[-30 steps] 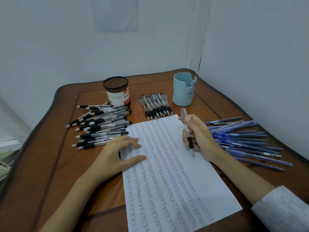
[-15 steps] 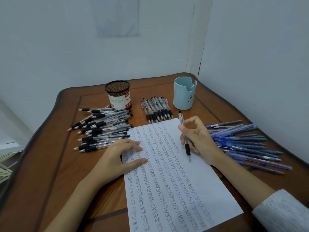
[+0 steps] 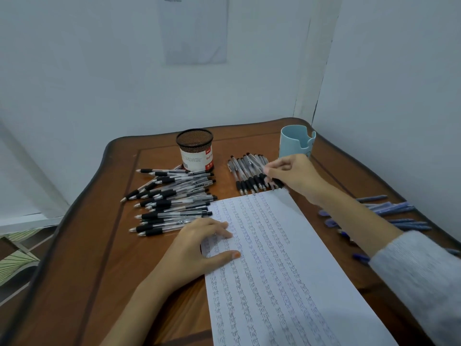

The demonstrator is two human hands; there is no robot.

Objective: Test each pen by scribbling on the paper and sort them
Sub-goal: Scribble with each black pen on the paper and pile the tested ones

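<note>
The right hand reaches forward past the far edge of the paper, its fingers curled and pinching a pen by the barrel. Only the pen's dark grip shows below the fingers. That pen sits at the right end of the sorted row, touching or just beside the last one there. The row lies on the desk between the mesh holder and the blue cup.

The row's pens lie side by side, with their long axes running away from the person and their tips toward the paper. The held pen lies close to parallel with them. So setting it down looks like a matter of lowering it in line with the row, not turning it.

The left hand is relaxed and flat, grasping nothing. Its fingers and thumb press the near left edge of the paper, well apart from the row.

The black-grip pile lies left of the paper with its pens crosswise, most tips pointing left, just beyond the left hand's fingers. The blue pens lie to the right, partly hidden under the right forearm and also crosswise.

I judge the right hand much the nearer to the row, and it would have to draw back and swing sideways to take a pen from either heap
</note>
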